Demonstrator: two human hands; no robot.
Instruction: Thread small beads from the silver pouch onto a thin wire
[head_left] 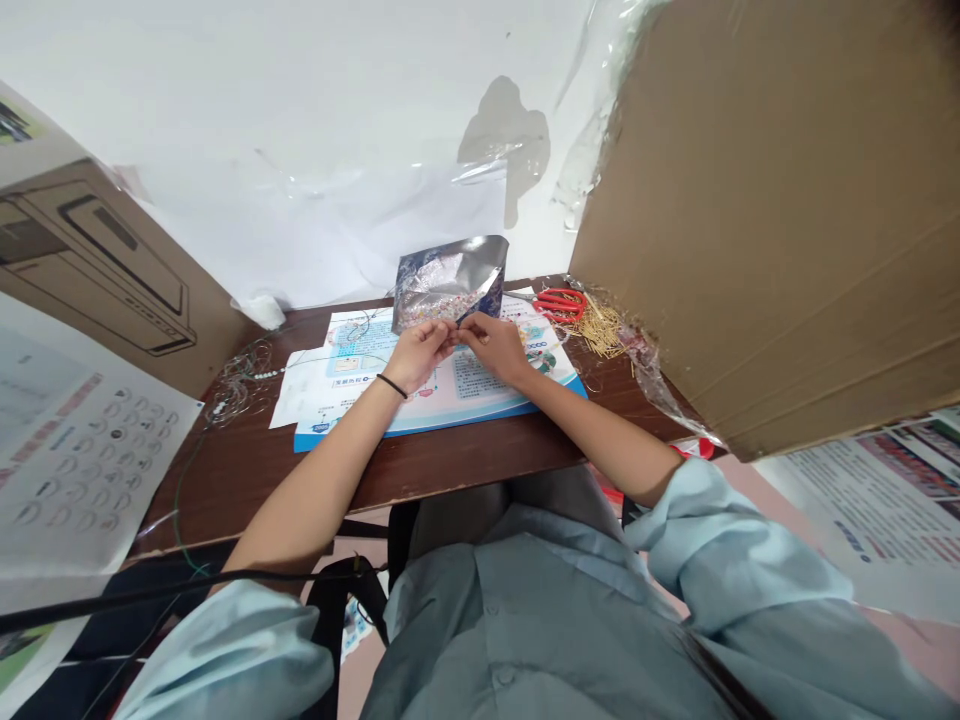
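Fingertips of the left hand and the right hand pinch closed against each other in the head view, with both wrists raised off the desk; whatever lies between them is too small to make out. Just behind the pinch, almost touching the knuckles, a silver foil pouch stands tilted with its mouth toward the hands, probably so the multicoloured beads inside stay within easy reach. A printed leaflet lies flat under both forearms on a dark wooden desk, apparently as a working surface. Farther out, a tangled beaded wire sits left of the hands, while red-handled scissors and gold-coloured pins are set aside to the right, clear of the pinch.
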